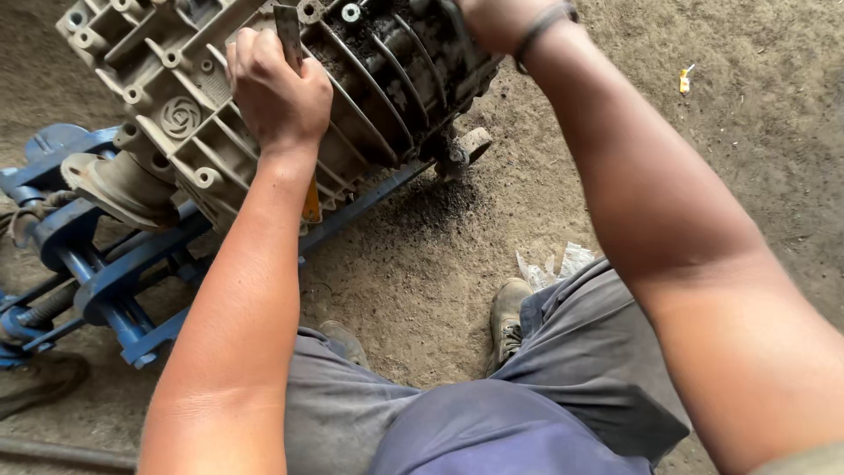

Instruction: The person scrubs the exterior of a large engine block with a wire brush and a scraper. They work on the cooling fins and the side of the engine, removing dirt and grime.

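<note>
At twelve o'clock, left hand (277,92) fists a scraper (288,33) on the heavy, greasy casing (369,97) (rigid ribs give purchase); right hand (497,19) cropped, grip unclear.

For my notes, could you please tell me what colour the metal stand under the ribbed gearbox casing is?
The metal stand is blue, seen in the head view.

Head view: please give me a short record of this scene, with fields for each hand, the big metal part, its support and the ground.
left hand: closed around a flat metal tool, held against the casing
right hand: at the top edge of the casing, mostly out of view; grip cannot be told
casing: large ribbed metal housing, dirty, black grime between the ribs
support: blue metal stand under the casing
ground: packed dirt, black crumbs below the casing
other: the person's boots, grey trousers
</note>
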